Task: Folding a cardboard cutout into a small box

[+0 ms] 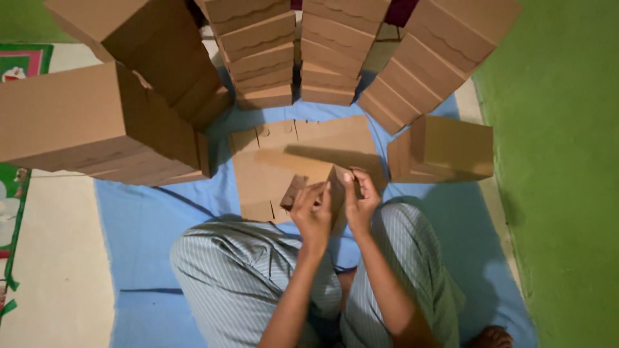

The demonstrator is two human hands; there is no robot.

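I sit cross-legged on a blue sheet (148,219) in striped trousers. A brown cardboard box blank (277,171), half folded, rests in front of my knees. My left hand (312,212) grips one of its end flaps at the near edge. My right hand (361,196) pinches the raised corner of the same blank beside it. Both hands touch the cardboard, close together. Under it lies a flat stack of unfolded blanks (335,132).
Stacks of folded brown boxes ring me: a tall pile at left (84,122), leaning piles at the back (261,51) and back right (432,58), a single box at right (445,148). A green wall (561,161) runs along the right; pale floor lies left.
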